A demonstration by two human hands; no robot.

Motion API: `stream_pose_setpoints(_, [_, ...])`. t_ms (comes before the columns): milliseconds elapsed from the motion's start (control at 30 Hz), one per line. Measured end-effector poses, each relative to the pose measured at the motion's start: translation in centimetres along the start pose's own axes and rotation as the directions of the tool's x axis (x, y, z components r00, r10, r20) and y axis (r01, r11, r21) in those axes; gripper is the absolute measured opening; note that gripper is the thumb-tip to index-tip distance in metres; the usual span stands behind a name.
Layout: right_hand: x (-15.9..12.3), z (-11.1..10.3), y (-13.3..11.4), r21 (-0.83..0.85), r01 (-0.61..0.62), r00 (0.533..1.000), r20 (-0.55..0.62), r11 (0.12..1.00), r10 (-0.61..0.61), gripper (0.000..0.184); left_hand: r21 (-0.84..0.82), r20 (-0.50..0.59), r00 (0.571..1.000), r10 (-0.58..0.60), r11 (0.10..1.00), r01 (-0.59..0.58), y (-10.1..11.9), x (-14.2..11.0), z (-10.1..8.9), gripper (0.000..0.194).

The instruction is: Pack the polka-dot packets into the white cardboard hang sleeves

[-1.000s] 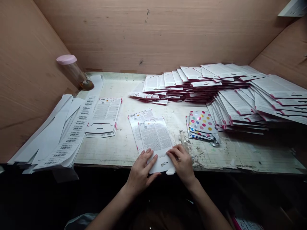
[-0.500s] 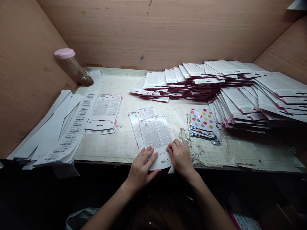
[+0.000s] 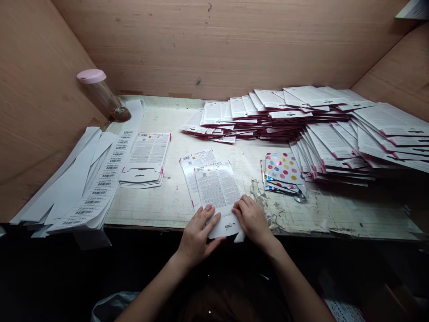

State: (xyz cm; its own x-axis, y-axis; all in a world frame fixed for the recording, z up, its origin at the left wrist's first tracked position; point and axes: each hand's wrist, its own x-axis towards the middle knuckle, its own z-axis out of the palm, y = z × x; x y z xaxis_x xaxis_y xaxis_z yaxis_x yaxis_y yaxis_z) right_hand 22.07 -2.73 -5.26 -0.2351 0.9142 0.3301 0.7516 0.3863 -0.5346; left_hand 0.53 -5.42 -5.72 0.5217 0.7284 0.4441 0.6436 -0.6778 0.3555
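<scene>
A white printed card [image 3: 219, 188] with a hang hole lies at the table's front edge, its near end jutting past it. My left hand [image 3: 199, 230] holds its lower left corner, fingers on top and thumb at the near edge. My right hand [image 3: 251, 219] has its fingers bent and pinched at the card's right edge. Beneath that hand a small white piece [image 3: 239, 237] sticks out; what it belongs to is unclear. Under the held card lies a second printed card [image 3: 188, 174], partly covered.
Flat printed cards [image 3: 147, 154] are stacked at left, beside barcode label strips [image 3: 107, 176]. A pink-lidded bottle [image 3: 103, 96] stands behind them. Polka-dot packets [image 3: 284, 170] lie right of my hands. Heaped card packs [image 3: 335, 143] fill the right. Board walls [image 3: 201, 49] enclose the table.
My right hand has shifted slightly and its fingers have closed in at the card's right edge. The white piece beneath it now shows less. My left hand stays on the card.
</scene>
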Motion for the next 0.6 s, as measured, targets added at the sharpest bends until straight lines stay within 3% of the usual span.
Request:
stream_pose_setpoints(167, [-0.20,-0.25,0.21,0.042,0.014,0.999,-0.030,0.999,-0.013,0.016,-0.029,0.026,0.999,-0.030,0.999,0.031,0.01,-0.04,0.04,0.073])
stream_pose_setpoints(333, [-0.18,-0.66,-0.06,0.072,0.028,0.999,-0.035,0.997,-0.025,0.014,-0.021,0.038,0.999,-0.035,0.999,0.035,0.08,-0.10,0.04,0.073])
stream_pose_setpoints(600, [0.47,0.33,0.68,-0.098,0.061,0.998,0.009,0.993,-0.061,0.017,-0.037,0.033,0.999,-0.037,0.999,0.038,0.24,-0.05,-0.12,0.075])
